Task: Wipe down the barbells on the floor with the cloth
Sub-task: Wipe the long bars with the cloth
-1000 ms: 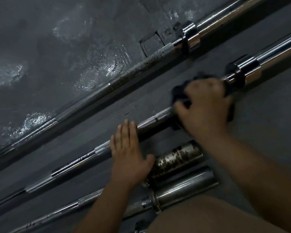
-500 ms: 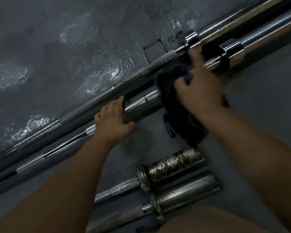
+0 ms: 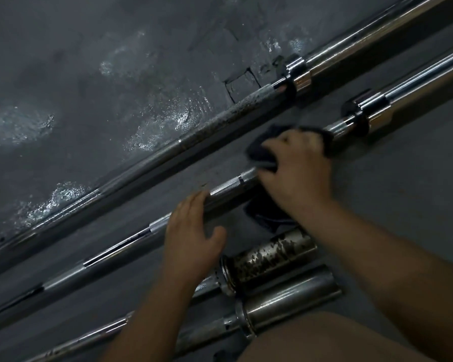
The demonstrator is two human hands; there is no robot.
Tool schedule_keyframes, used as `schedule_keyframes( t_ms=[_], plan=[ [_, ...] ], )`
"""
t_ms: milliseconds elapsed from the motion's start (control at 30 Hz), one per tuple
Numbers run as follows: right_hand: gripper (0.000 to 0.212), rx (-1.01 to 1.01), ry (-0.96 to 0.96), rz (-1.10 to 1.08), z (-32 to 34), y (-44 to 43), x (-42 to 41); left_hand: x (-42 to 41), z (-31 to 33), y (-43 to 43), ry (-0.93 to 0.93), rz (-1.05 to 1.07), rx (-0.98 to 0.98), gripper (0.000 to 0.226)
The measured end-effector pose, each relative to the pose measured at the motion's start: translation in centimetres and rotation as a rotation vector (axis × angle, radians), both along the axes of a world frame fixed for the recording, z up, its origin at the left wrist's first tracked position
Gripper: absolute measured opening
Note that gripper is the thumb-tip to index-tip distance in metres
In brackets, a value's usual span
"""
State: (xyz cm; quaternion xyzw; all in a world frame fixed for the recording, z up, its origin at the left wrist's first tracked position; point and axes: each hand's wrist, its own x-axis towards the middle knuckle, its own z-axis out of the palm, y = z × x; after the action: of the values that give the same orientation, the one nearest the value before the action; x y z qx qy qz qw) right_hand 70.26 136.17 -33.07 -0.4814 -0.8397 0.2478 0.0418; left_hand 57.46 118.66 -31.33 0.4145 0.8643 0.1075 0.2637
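- The barbell being wiped (image 3: 226,184) lies flat on the grey floor (image 3: 408,205). Its long axis runs diagonally from near left to far right, and its collar and thick chrome sleeve (image 3: 413,86) point to the far right.
- A dark cloth (image 3: 260,152) is draped over this bar's shaft just left of the collar. One fold shows on the far side of the bar and another hangs down on the near side onto the floor.
- The right grip (image 3: 298,173), a bare hand, comes in from the near right with the forearm angled across the floor. Its fingers curl over the cloth and clamp it round the shaft, knuckles up.
- The left grip (image 3: 191,235) lies palm down on the same shaft, left of the cloth and apart from it. Its fingers are straight and together, pointing far, the thumb is spread to the right, and it clasps nothing.
- A second barbell (image 3: 168,152) lies parallel on the far side, against a dark glossy surface (image 3: 89,74).
- On the near side two more bars lie parallel: a rust-spotted sleeve (image 3: 271,254) and a duller sleeve (image 3: 285,293), both ends to the right.
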Motion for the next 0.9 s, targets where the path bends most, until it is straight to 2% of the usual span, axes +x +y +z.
schedule_keyframes(
  t_ms=[67,100,133,167,233,267,400,500,567,633,700,767,833,900],
  plan=[
    [0.042,-0.144,0.121,0.34,1.0,-1.4,0.2,0.0,-0.4,0.0,0.048,0.04,0.059,0.061],
    [0.042,-0.165,0.2,0.401,1.3,-0.9,0.7,0.1,-0.9,0.0,0.076,0.046,0.043,0.059],
    [0.042,-0.133,0.257,0.342,1.2,0.3,1.3,0.4,-1.5,-0.1,0.107,0.026,0.002,0.062],
    [0.042,-0.074,0.271,0.186,0.7,1.6,2.1,1.0,-2.2,-0.4,0.142,-0.01,-0.056,0.068],
    [0.042,0.057,0.159,-0.14,-0.2,2.8,3.7,1.9,-3.2,-1.0,0.158,-0.045,-0.149,0.079],
    [0.042,0.095,0.082,-0.169,-0.5,2.0,3.8,2.1,-3.5,-1.1,0.142,-0.042,-0.165,0.081],
    [0.046,-0.03,0.099,0.272,-0.1,-4.8,-0.1,0.0,-3.1,-0.8,0.074,-0.063,-0.169,0.08],
    [0.059,-0.012,0.075,0.464,0.5,-3.5,-1.6,-1.9,-3.2,-0.4,0.08,-0.096,-0.145,0.08],
    [0.056,0.079,0.055,0.418,0.2,0.4,-0.2,-2.8,-3.2,0.4,0.126,-0.117,-0.122,0.082],
    [0.045,0.132,0.074,0.175,-0.3,5.4,2.5,-4.3,-3.4,1.4,0.155,-0.125,-0.12,0.088],
    [0.056,0.101,0.092,-0.051,-0.7,8.3,4.3,-6.1,-3.5,2.5,0.199,-0.13,-0.119,0.09],
    [0.065,0.091,0.04,-0.147,-1.0,7.4,3.0,-6.8,-3.6,3.3,0.253,-0.126,-0.098,0.089],
    [0.056,0.057,-0.001,-0.154,-1.1,4.0,-0.1,-5.7,-3.7,3.2,0.287,-0.117,-0.076,0.088],
    [0.043,0.002,-0.054,0.096,-1.3,-0.1,-2.4,-4.6,-3.6,3.0,0.285,-0.083,-0.047,0.087]
  ],
)
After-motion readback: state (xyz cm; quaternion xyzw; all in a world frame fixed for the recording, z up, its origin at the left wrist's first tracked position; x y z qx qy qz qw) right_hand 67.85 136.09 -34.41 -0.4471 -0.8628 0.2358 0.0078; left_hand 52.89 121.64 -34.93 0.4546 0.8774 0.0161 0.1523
